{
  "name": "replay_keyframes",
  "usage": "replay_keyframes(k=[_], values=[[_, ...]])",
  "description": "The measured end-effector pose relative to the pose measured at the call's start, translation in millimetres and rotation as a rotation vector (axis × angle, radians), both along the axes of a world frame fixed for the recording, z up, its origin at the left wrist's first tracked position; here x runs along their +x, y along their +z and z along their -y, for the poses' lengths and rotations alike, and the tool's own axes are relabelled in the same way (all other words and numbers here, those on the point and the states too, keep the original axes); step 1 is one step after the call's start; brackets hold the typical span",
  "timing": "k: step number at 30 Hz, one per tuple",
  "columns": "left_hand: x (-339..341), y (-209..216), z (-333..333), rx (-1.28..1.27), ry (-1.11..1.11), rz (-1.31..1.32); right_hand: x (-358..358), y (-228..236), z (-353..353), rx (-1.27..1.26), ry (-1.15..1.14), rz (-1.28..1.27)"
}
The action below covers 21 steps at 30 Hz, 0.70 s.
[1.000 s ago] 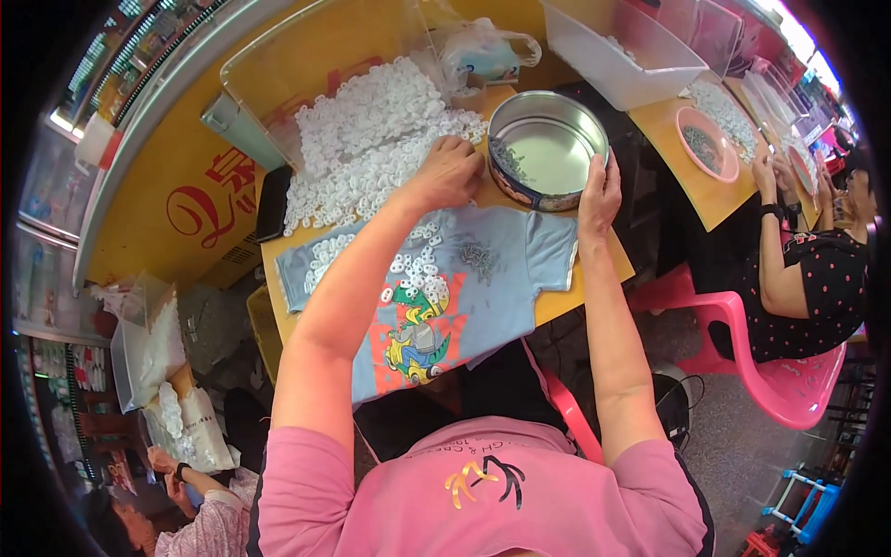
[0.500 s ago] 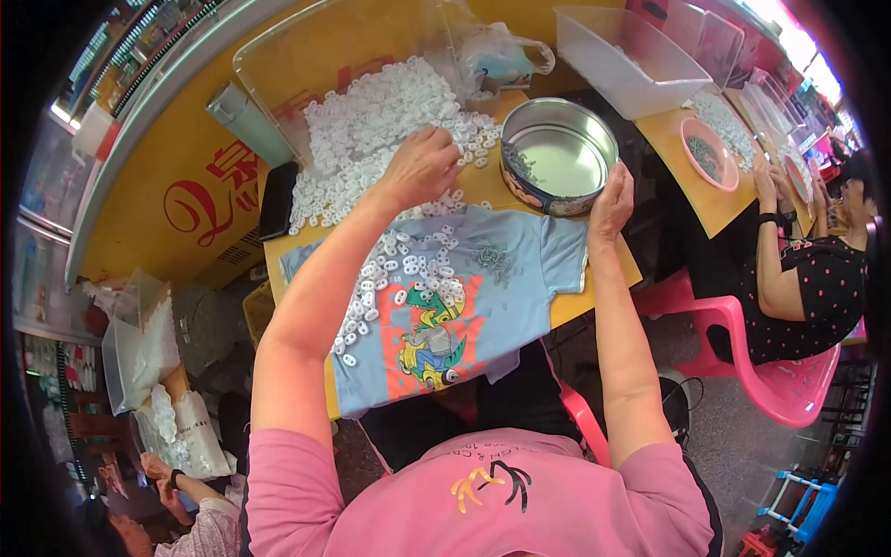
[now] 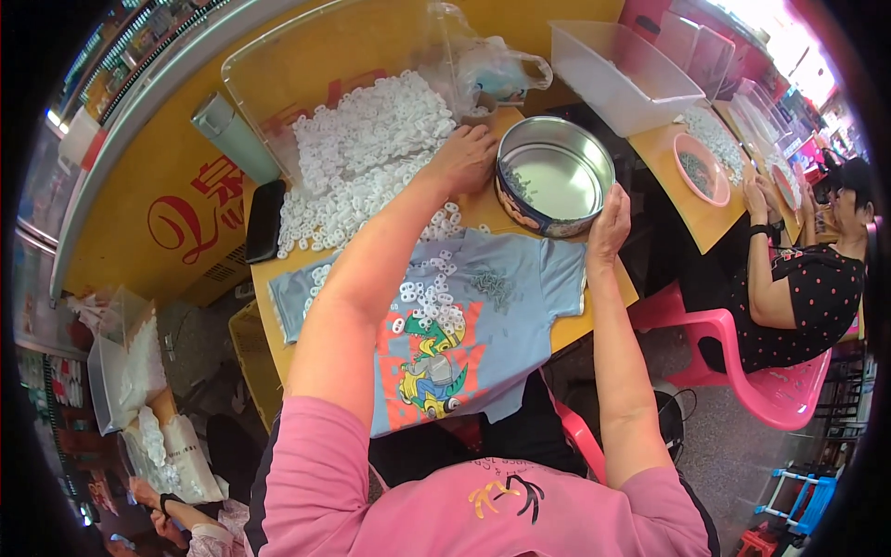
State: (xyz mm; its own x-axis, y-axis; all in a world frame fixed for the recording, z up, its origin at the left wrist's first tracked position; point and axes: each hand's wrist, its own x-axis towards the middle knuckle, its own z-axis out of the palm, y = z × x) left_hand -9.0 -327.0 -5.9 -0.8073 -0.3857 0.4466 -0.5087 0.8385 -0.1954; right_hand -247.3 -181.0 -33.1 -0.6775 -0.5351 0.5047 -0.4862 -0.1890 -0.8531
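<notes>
A round metal tin stands at the table's far right, with small grey-green pieces gathered along its left inside. My right hand grips the tin's right side. Beside the tin's left wall is my left hand, its fingers loosely bent and apart, at the edge of a heap of white two-holed plastic pieces. No held piece shows there, though the fingertips are partly hidden. A blue printed T-shirt covers the table front, bearing more white pieces and a patch of grey-green pieces.
A clear bin lies tipped behind the heap. A green flask and a black phone are left. A plastic bag sits behind; another bin stands right. A person works at the neighbouring table with a pink basin.
My left hand has moved right, from above the white heap to beside the tin. My right hand stays on the tin. The whole view has shifted slightly.
</notes>
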Motion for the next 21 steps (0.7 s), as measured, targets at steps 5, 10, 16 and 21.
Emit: replay_keyframes(k=[5, 10, 16, 21], values=[[2, 6, -1, 0.093, 0.014, 0.016, -4, -1, 2, -0.017, 0.003, -0.013], [9, 9, -7, 0.076, 0.021, -0.013, 4, 6, 0, -0.012, 0.021, 0.060], [34, 16, -19, 0.111, -0.056, 0.005, 8, 13, -5, 0.051, 0.019, 0.045], [54, 29, -35, 0.148, -0.088, 0.015, 6, 8, -3, 0.048, -0.002, 0.035]])
